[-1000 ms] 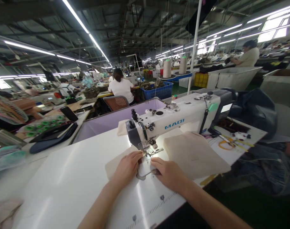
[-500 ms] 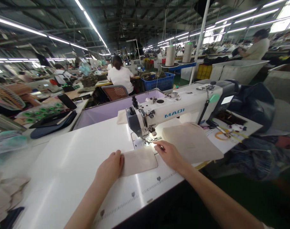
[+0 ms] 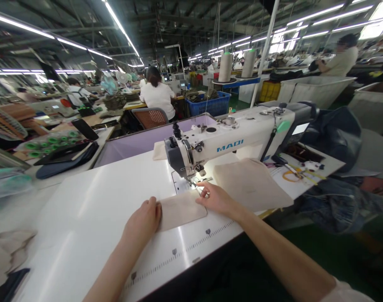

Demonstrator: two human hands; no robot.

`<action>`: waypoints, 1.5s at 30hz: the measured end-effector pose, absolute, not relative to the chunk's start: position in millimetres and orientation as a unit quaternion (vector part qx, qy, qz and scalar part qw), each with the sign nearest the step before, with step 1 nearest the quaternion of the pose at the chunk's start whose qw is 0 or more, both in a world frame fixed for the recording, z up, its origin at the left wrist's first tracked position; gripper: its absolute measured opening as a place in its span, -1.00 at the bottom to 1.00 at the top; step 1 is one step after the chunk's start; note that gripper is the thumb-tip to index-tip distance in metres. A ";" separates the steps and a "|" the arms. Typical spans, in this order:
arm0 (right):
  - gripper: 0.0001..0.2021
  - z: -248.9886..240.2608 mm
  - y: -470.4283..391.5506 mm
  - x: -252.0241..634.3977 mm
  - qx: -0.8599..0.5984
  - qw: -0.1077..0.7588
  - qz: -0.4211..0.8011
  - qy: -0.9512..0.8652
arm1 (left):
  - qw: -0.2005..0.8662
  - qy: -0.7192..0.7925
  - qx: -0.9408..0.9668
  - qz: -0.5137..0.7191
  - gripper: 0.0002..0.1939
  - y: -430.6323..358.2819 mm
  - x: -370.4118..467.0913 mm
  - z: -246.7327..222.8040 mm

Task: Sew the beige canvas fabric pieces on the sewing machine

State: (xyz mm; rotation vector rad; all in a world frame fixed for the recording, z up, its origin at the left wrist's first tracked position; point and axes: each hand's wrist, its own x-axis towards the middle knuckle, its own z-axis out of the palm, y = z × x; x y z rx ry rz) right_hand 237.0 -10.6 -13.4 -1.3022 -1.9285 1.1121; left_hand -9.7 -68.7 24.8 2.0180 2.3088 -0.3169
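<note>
A small beige fabric piece (image 3: pixel 181 210) lies on the white table, its far edge near the needle area of the white sewing machine (image 3: pixel 235 136). My left hand (image 3: pixel 146 216) has its fingers closed on the left end of this piece. At its right end, close to the presser foot, my right hand (image 3: pixel 214 198) touches the cloth with the thumb. Its fingers are curled around a small metal tool (image 3: pixel 201 191), perhaps tweezers, mostly hidden. A larger beige fabric piece (image 3: pixel 252 184) rests under the machine arm, right of my right hand.
Beyond the machine is a lilac-lined bin (image 3: pixel 134 144). Another small beige piece (image 3: pixel 160 151) lies behind the machine head. Scissors (image 3: pixel 290 167) and an orange tape are at the right. A person in white (image 3: pixel 158 94) sits ahead, and thread cones (image 3: pixel 225 67) stand farther back.
My right hand has moved slightly left, and its thumb now rests on the small piece's right end. My left hand stays on the left end. The view has shifted slightly.
</note>
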 end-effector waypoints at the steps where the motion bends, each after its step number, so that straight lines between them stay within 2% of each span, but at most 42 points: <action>1: -0.46 -11.9 -11.0 236.8 -0.480 0.279 0.415 -0.720 | 0.030 0.749 0.654 -0.104 -0.72 -69.0 -9.5 24.9; 5: -0.46 -5.6 -14.8 237.8 -0.462 0.291 0.403 -0.735 | 0.030 0.750 0.654 -0.095 -0.73 -70.1 -8.8 25.3; 11: -0.41 -7.3 -15.8 242.4 -0.468 0.227 0.436 -0.734 | 0.042 0.755 0.648 -0.094 -0.74 -70.1 -8.6 26.9; 17: -0.29 -4.1 -13.8 243.8 -0.460 0.201 0.432 -0.749 | 0.046 0.756 0.647 -0.085 -0.75 -69.5 -11.3 24.9; 21: -0.27 2.5 -20.1 244.2 -0.468 0.181 0.378 -0.778 | 0.058 0.756 0.647 -0.081 -0.70 -69.6 -12.6 28.2; 23: -0.33 3.5 -26.0 244.6 -0.483 0.178 0.322 -0.795 | 0.059 0.759 0.642 -0.092 -0.66 -70.0 -9.6 33.3; 27: -0.84 -3.6 -38.4 246.9 -0.425 0.164 0.216 -0.864 | 0.029 0.761 0.634 -0.133 -0.73 -73.8 11.6 39.9; 28: -0.86 -6.7 -40.8 247.8 -0.406 0.152 0.199 -0.879 | 0.015 0.740 0.661 -0.125 -0.75 -75.0 19.6 38.2; 33: -0.83 -17.9 -44.0 252.8 -0.384 0.153 0.170 -0.895 | -0.024 0.498 0.867 0.017 -0.59 -73.6 52.9 11.3; 39: -0.75 -12.0 -32.3 248.7 -0.375 0.160 0.190 -0.893 | -0.065 0.525 0.847 0.046 -0.62 -53.7 50.3 -3.7; 45: -0.75 -10.0 -21.8 241.2 -0.380 0.187 0.209 -0.882 | -0.043 0.537 0.842 0.022 -0.61 -42.7 50.0 4.6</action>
